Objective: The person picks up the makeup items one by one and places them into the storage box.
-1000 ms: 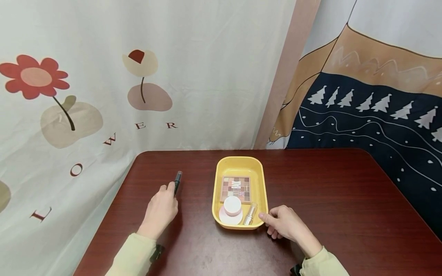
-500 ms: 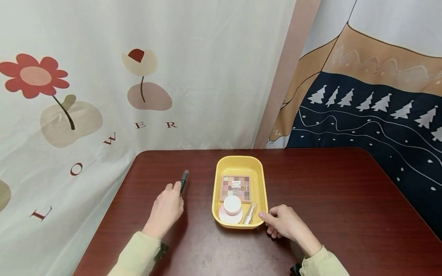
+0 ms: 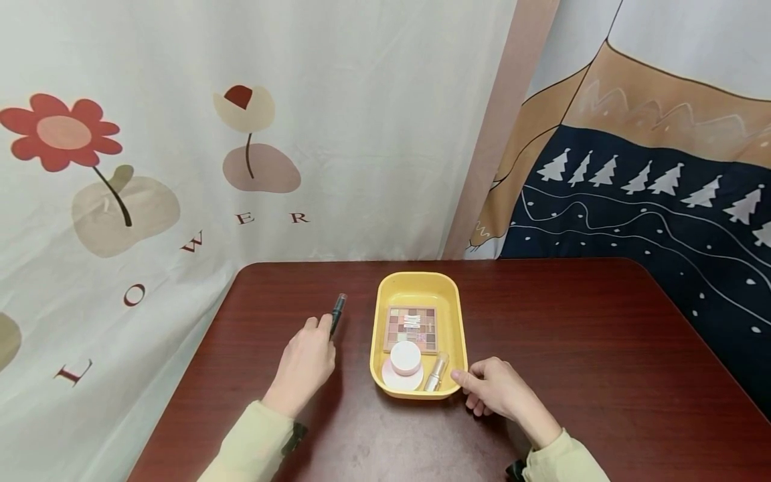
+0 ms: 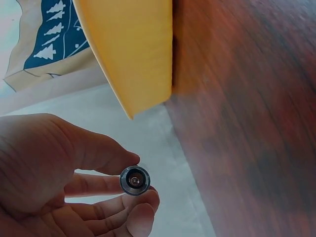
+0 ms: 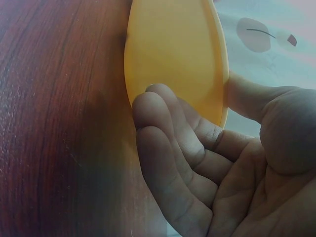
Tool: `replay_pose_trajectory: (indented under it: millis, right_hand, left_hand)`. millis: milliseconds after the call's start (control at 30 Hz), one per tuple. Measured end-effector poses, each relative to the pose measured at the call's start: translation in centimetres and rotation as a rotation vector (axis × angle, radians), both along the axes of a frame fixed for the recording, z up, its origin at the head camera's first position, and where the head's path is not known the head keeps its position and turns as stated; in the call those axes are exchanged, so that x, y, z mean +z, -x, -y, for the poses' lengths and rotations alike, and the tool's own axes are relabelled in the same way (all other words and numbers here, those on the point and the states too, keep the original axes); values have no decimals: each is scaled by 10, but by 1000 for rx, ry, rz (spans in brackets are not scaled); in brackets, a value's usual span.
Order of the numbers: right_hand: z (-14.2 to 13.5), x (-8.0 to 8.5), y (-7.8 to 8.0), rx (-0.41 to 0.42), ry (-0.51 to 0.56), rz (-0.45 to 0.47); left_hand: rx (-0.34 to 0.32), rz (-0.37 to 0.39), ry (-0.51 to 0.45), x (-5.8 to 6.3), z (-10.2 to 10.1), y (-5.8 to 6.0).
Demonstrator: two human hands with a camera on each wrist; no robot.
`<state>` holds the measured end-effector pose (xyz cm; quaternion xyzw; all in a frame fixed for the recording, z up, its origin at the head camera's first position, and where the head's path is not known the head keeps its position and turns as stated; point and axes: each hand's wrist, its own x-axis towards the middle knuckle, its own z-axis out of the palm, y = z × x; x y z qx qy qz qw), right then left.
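My left hand [image 3: 304,365] pinches a slim dark pen-like cosmetic tube [image 3: 338,311] between thumb and fingers. Its far end looks clear; the left wrist view shows the round, hollow-looking near end [image 4: 135,180]. The tube is held to the left of a yellow tray [image 3: 462,321], apart from it. At the tray's near right corner my right hand [image 3: 496,389] grips the rim, thumb on top and curled fingers against the outer wall. Inside the tray lie an eyeshadow palette [image 3: 411,329], a round white-lidded jar [image 3: 406,359] on a pale pink disc [image 3: 400,383], and a lipstick-like clear-capped tube [image 3: 436,372].
The tray stands on a dark red-brown wooden table [image 3: 572,321]. A white curtain [image 3: 373,134] with printed flowers hangs along the back and left. To the right is a navy cloth [image 3: 638,214] with printed trees.
My left hand has moved rightward with the dark tube, closer to the tray. My right hand, the tray and its contents stay where they were.
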<state>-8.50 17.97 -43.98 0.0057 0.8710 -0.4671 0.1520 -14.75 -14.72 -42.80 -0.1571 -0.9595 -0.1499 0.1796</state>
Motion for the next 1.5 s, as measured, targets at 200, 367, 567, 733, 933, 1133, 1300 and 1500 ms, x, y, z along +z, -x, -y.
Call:
replay_pose_trajectory:
  millis: [200,367,567,733,933,1133,1300,1500]
  right_hand:
    - [0,0,0,-4,6,8]
    - [-1,0,0,-6,9,8]
    - [-1,0,0,-11,10,10]
    - [-2,-1,0,-14,13,17]
    - [-1,-1,0,-12,13,19]
    - [-1,-2,0,-13,12,14]
    - [0,-3,0,-16,15,8]
    - [0,-4,0,-17,12,11]
  left_hand:
    - [-13,-10,3,1,-7,-2]
    - [-26,-6,-1,2,-13,-2]
    - [-41,-7,7,1,-18,-4]
    - [-46,-18,17,1,-23,-6]
    - [-59,-33,29,0,-29,-7]
    - [-71,-43,34,-1,-33,-9]
    - [-76,-40,39,-2,-38,-10]
    - [-80,-50,42,-3,-41,-11]
